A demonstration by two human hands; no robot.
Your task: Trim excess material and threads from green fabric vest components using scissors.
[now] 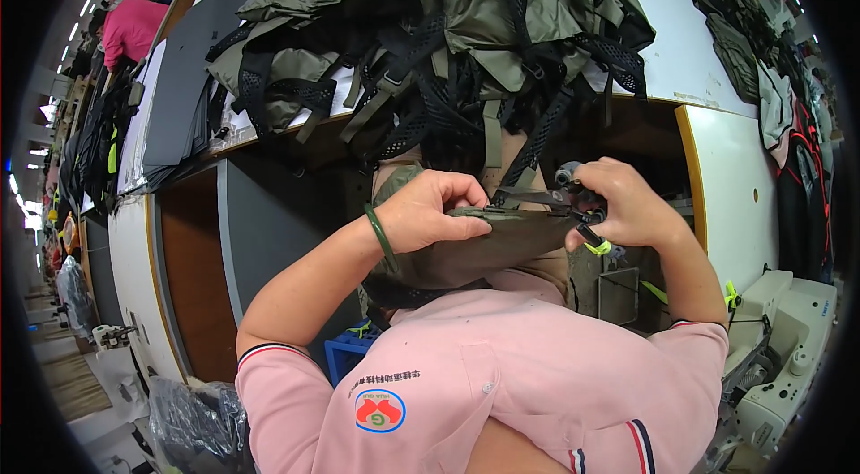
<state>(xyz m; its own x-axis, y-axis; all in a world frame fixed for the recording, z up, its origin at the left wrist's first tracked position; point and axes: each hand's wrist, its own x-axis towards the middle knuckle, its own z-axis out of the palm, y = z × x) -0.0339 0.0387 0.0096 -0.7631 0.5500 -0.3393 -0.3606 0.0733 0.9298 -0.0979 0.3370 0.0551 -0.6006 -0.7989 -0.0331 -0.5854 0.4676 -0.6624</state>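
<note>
In front of my body, an olive-green fabric piece (475, 250) lies across my lap, its upper edge drawn out. My left hand (425, 212), with a green bangle at the wrist, pinches that edge between thumb and fingers. My right hand (627, 202) grips dark scissors (546, 197), which have a yellow-green strip tied near the handle. Their blades point left along the fabric edge, close to a black mesh strap (520, 174). Whether the blades touch the fabric, I cannot tell.
Olive bags (502, 12) with black mesh straps heap over the white table (685, 53) ahead, straps hanging off its edge. Dark grey sheets (202, 53) lie at the left. A white sewing machine (793, 357) stands at lower right, a blue stool (340, 357) at lower left.
</note>
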